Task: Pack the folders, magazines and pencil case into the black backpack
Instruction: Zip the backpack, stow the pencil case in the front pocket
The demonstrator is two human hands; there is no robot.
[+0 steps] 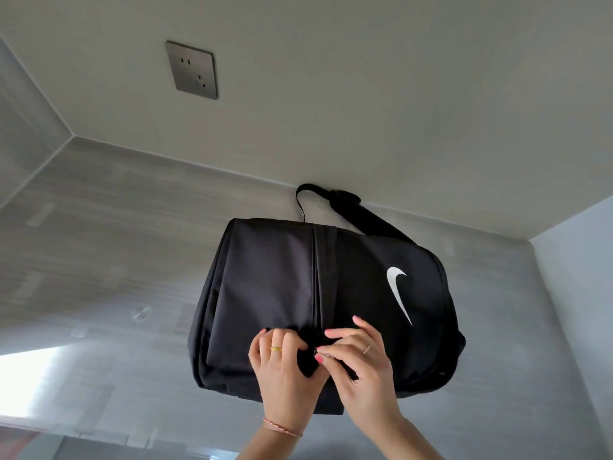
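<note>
The black backpack (272, 280) with a white swoosh lies flat on the grey table, its strap (361, 210) reaching toward the wall. A zipper line runs down its middle. My left hand (282, 363) pinches the fabric at the near end of that zipper. My right hand (358, 360) sits right beside it, thumb and forefinger closed on the small metal zipper pull (315, 351). No folders, magazines or pencil case are in view.
The grey table (116, 260) meets a pale wall right behind the backpack. A metal power socket (192, 69) sits on the wall at upper left. Side walls close in at the left and right.
</note>
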